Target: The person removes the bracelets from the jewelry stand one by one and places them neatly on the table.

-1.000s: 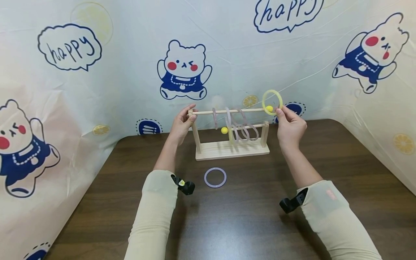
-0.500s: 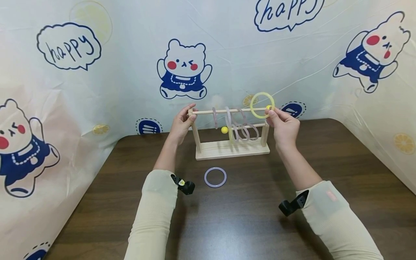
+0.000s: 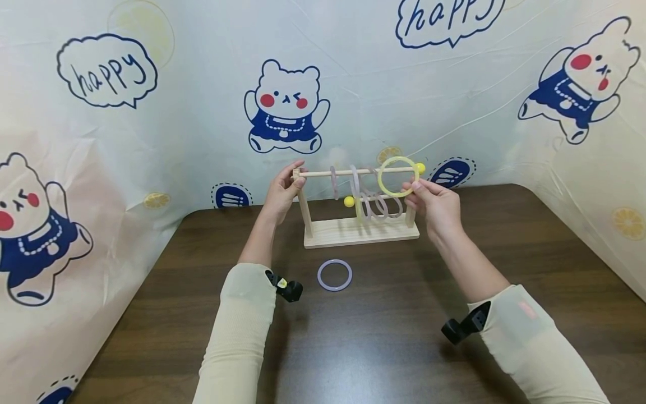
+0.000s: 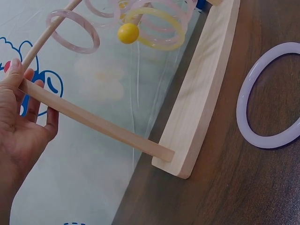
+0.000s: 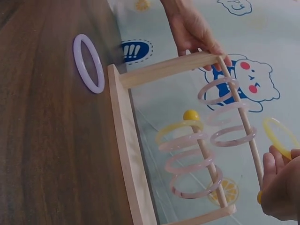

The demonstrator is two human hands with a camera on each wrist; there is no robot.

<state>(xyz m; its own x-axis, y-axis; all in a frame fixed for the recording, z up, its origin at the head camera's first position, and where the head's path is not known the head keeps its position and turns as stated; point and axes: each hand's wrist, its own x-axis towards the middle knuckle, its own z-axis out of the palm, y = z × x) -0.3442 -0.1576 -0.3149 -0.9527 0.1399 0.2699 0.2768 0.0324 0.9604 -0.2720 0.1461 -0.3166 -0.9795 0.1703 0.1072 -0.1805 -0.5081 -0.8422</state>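
A wooden stand (image 3: 360,235) carries two horizontal rods, each tipped with a yellow ball. My left hand (image 3: 284,195) grips the top of its left post, where the upper rod (image 3: 317,174) begins. Between thumb and fingers, my right hand (image 3: 443,212) pinches a yellow ring (image 3: 381,179) near the upper rod's ball (image 3: 421,168). In the right wrist view this yellow ring (image 5: 270,135) lies beside the rod, not around it. Pale purple and pinkish rings hang on the upper rod. On the lower rod hang several rings, among them another yellow ring (image 5: 164,131).
A purple ring (image 3: 334,289) lies flat on the dark wood table (image 3: 353,348) in front of the stand. Behind the table hangs a pale printed cloth (image 3: 202,112) with cartoon bears. The lower rod's ball (image 3: 349,201) points left.
My right hand has moved left with the yellow ring and slightly lowered it, from over the upper rod's ball to the ball's left. My left hand stays on the post.
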